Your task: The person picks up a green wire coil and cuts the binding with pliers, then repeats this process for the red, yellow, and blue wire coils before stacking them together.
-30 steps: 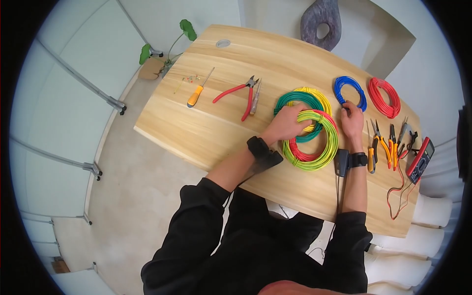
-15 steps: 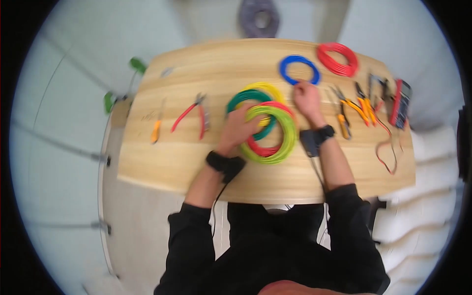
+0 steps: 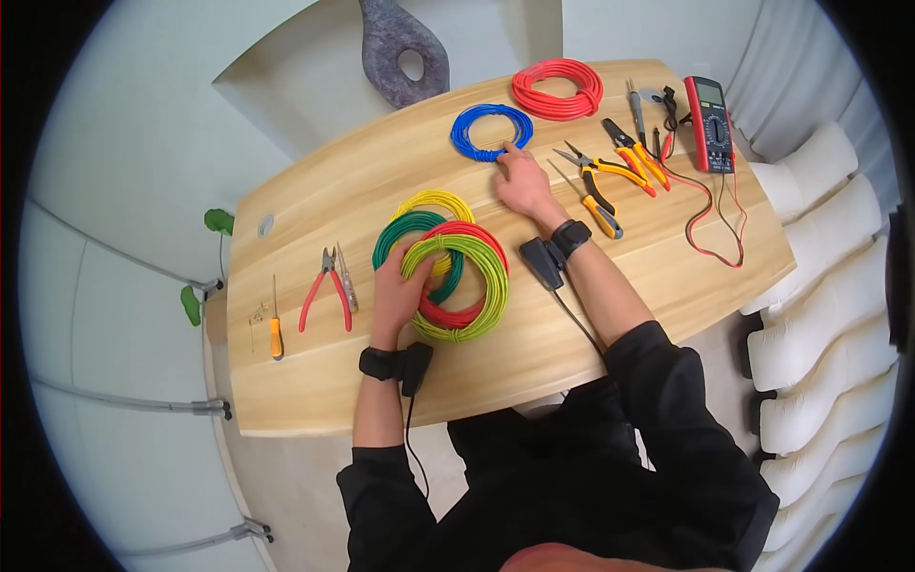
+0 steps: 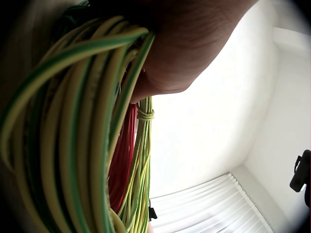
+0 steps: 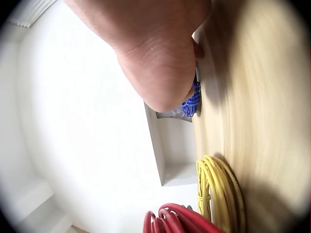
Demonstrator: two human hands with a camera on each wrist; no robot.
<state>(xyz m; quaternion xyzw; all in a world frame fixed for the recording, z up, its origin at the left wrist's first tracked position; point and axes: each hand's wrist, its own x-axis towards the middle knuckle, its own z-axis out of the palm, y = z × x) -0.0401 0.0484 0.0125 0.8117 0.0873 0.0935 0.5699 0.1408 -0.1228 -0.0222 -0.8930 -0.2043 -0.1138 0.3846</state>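
Note:
My left hand (image 3: 398, 294) grips the left side of a yellow-green wire coil (image 3: 496, 296), which overlaps red (image 3: 481, 236), dark green (image 3: 389, 238) and yellow (image 3: 448, 198) coils. In the left wrist view, the striped yellow-green strands (image 4: 73, 145) fill the near side, with the hand (image 4: 189, 43) above. Farther back, my right hand (image 3: 526, 185) pinches the near edge of a blue coil (image 3: 462, 132); its fingertips are partly hidden. The right wrist view shows the blue coil (image 5: 191, 104) just beyond the hand (image 5: 155, 58).
Another red coil (image 3: 534, 100) lies behind the blue one. At the right are pliers (image 3: 593, 170), a stripper-like tool (image 3: 634, 153), a screwdriver (image 3: 599, 212) and a multimeter (image 3: 710, 124) with leads. Red-handled cutters (image 3: 315, 297) and another screwdriver (image 3: 276, 336) lie left.
The head view has swung, so the table and coils appear turned and farther left. Both hands stay at the same coils, with no clear movement of the coils on the table.

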